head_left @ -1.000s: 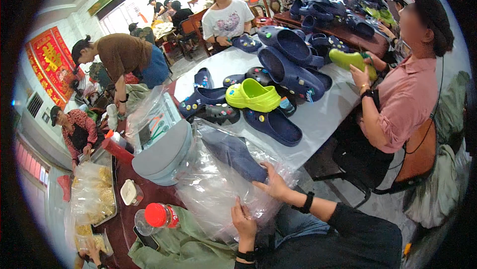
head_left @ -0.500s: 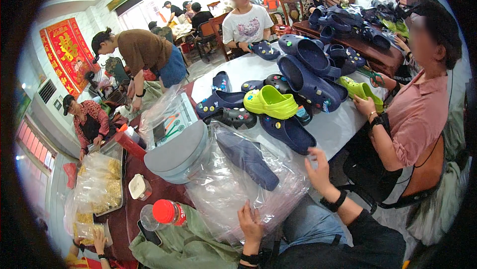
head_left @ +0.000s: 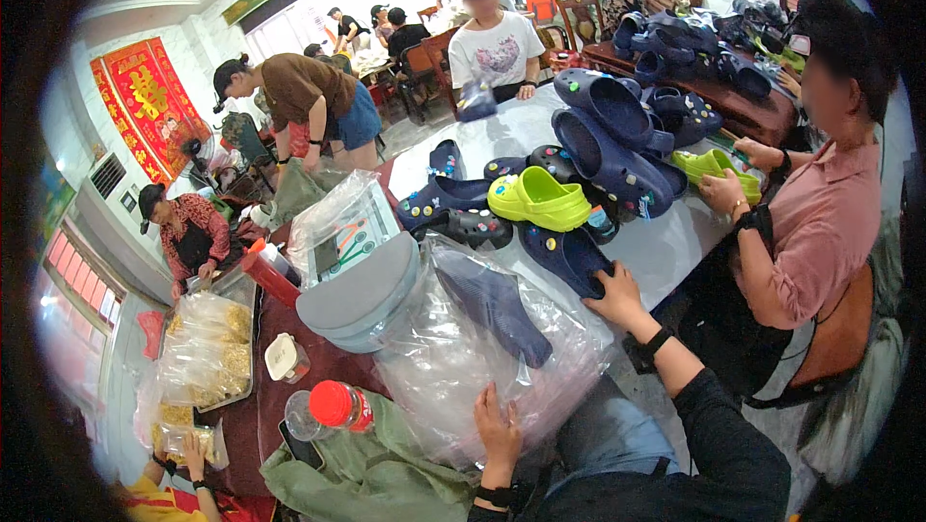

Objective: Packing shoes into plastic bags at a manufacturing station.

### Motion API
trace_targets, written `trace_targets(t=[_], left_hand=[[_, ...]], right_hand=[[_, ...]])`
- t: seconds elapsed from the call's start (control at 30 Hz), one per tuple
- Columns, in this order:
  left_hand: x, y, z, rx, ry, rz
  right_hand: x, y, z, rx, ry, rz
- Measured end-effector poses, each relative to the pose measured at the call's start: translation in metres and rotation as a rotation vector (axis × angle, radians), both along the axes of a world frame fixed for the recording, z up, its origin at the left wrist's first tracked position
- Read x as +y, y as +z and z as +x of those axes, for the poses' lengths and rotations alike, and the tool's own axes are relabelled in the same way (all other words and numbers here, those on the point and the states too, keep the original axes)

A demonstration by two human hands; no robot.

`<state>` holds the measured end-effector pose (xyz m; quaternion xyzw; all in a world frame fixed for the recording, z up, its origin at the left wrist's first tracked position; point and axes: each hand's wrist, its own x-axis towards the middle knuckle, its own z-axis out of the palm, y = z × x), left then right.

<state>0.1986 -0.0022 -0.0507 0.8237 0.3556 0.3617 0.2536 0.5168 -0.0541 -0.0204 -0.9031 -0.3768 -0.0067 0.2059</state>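
Note:
My right hand (head_left: 622, 300) has its fingers and thumb closed on the heel end of a navy clog (head_left: 561, 257), which lies on the white table covering. With its fingers extended, my left hand (head_left: 497, 430) rests on a stack of clear plastic bags (head_left: 453, 397). Another navy clog (head_left: 494, 305) lies sole up at the bags, under clear film. Just beyond the clog in my grip sits a lime-green clog (head_left: 540, 199) with charms. More navy clogs (head_left: 617, 160) are piled to its right, and black ones (head_left: 473, 228) lie to its left.
Left of the bags stand a grey-blue rounded container (head_left: 357, 295), a red-lidded jar (head_left: 333, 406) and a small white-lidded tub (head_left: 286, 358). Green cloth (head_left: 376, 464) lies at the near edge. On the right, a co-worker in pink (head_left: 815, 223) handles a lime-green clog (head_left: 716, 173).
My right hand has moved from the air beside the navy clog onto its heel and closed there. My left hand stays on the bags. The view has shifted slightly.

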Motion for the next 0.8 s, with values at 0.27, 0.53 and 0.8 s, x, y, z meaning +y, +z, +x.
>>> trace_targets(t=[0.27,0.53,0.8], left_hand=[[0.002,0.005,0.004,0.034,-0.010,0.009],[0.001,0.004,0.004,0.019,-0.022,-0.032],[-0.001,0.007,0.002,-0.067,-0.021,-0.020]], right_hand=[[-0.009,0.018,-0.011,-0.119,0.109,0.305],[-0.040,0.028,-0.030,-0.188,0.132,0.187],[-0.068,0.042,-0.039,-0.333,0.389,0.107]])
